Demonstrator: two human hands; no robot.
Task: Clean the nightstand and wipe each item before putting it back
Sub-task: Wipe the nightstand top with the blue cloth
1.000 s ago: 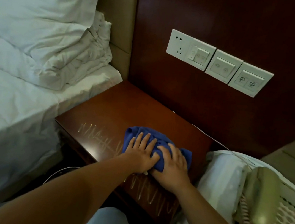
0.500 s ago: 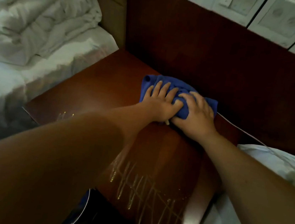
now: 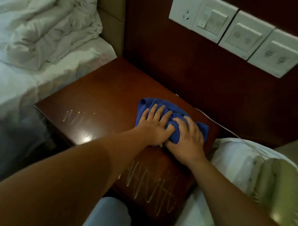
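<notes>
The dark red-brown nightstand (image 3: 99,97) has a bare top with pale zigzag streaks near its front edge (image 3: 150,190). A bunched blue cloth (image 3: 151,103) lies on the right half of the top. My left hand (image 3: 152,126) presses flat on the cloth with straight fingers. Right beside it and touching it, my right hand (image 3: 186,138) curls its fingers over a bunched part of the cloth.
A white bed with crumpled bedding (image 3: 31,42) borders the nightstand on the left. At the right, an olive telephone (image 3: 285,189) lies on white bedding, its thin cable (image 3: 226,130) running along the wall panel. White switches and a socket (image 3: 239,30) sit on the wood wall.
Both hands pushed the cloth back toward the wall panel, then drew it a little forward again. The right hand's fingers look more curled into the cloth now.
</notes>
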